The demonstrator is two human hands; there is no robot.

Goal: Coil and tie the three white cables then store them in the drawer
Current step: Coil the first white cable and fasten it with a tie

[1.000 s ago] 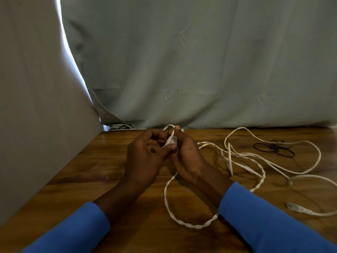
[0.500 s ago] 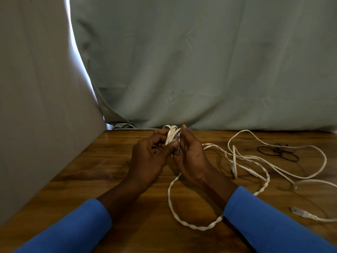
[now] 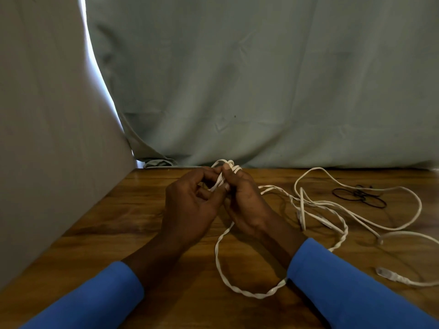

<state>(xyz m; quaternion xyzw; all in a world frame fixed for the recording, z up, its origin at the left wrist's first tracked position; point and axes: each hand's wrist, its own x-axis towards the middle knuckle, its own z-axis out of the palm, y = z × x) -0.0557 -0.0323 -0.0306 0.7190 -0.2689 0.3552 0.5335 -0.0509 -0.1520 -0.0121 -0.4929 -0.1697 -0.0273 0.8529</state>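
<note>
Both grips, left hand (image 3: 190,210) and right hand (image 3: 245,205), pinch seemingly half-wound twisted white cable (image 3: 216,251).

The white cable (image 3: 259,296) vanishes behind the right hand (image 3: 244,203), and a second cable (image 3: 408,233) leaves the right edge.

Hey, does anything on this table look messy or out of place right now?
Yes. The loose white cables sprawl tangled over the right side of the table, crossing each other, and the one running to the coil pinched by the left hand and right hand is twisted along its length. Nothing looks damaged.
</note>
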